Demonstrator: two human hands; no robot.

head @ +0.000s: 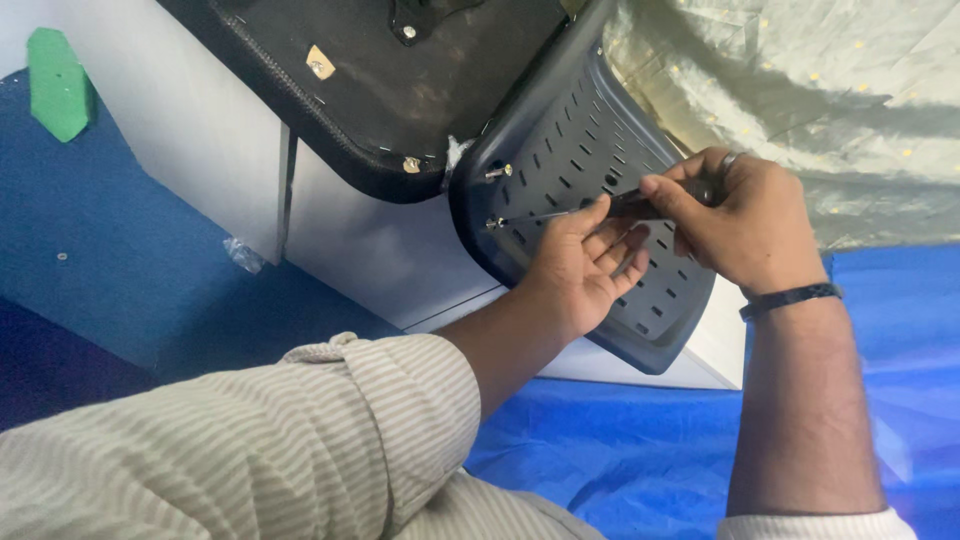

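Blue tarp (640,450) covers your floor beside white panels (370,240); your right hand (745,220) grips a screwdriver (600,208), left hand (585,262) steadying its shaft against the slotted backrest (560,150).

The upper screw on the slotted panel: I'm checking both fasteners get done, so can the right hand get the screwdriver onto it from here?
Probably yes. The upper screw sits just above the lower screw, where the screwdriver tip now rests, and nothing covers it. The right hand would only shift slightly.
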